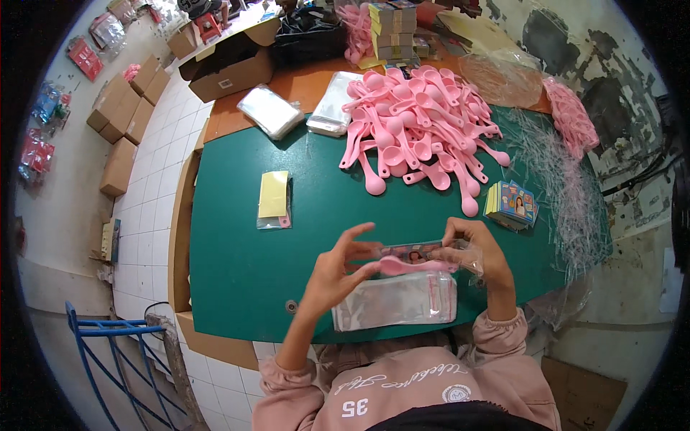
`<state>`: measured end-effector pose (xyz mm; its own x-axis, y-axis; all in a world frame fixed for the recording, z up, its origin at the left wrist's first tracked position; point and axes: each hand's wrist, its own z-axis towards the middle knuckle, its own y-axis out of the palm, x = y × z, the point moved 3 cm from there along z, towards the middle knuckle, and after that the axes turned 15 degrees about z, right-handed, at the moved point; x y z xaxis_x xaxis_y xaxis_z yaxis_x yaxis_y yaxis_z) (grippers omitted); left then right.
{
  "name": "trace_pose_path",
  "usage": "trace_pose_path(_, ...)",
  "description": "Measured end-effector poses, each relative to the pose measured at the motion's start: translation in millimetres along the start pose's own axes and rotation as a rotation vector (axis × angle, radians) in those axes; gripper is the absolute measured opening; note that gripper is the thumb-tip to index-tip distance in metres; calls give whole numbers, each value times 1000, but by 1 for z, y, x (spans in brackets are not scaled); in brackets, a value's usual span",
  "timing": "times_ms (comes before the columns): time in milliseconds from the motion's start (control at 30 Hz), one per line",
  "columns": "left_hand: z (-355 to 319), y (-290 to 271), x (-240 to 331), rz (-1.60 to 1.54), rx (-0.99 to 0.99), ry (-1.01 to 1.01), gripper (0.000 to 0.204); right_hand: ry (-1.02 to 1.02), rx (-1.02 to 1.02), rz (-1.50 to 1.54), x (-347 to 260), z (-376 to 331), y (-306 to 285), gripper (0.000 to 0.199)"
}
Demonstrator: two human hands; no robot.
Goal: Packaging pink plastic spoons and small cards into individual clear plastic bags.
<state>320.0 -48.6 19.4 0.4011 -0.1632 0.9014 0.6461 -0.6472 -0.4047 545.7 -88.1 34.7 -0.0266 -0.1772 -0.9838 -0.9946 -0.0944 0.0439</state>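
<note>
Over the front of the green table, my two hands hold a clear plastic bag [471, 260] with a pink spoon [413, 266] and a printed card [417, 253] at it. My left hand [338, 267] pinches the spoon's left end between thumb and fingers, its index finger lifted away. At the other end my right hand [476, 248] is closed on the bag, fingers bent over the card. Whether the spoon lies fully inside the bag, I cannot tell. Just beneath my hands lies a stack of clear bags [381, 303].
A large heap of pink spoons [417, 122] covers the table's far middle. Printed cards [514, 205] are stacked at right, by tangled plastic strands [568, 208]. A packed bag with a yellow card [274, 195] lies left. Two more bag stacks [271, 112] sit farther back.
</note>
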Motion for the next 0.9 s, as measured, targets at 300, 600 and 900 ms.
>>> trace_pose_path(300,-46,64,-7,-551,112,-219,59,-230,-96,-551,-4,-28,68,38)
trace_pose_path(600,-83,67,-11,-870,66,-371,66,-299,-373,-560,5,-56,90,25)
trace_pose_path(900,-85,69,-12,-943,57,-369,66,-442,-344,-786,19,-59,108,16)
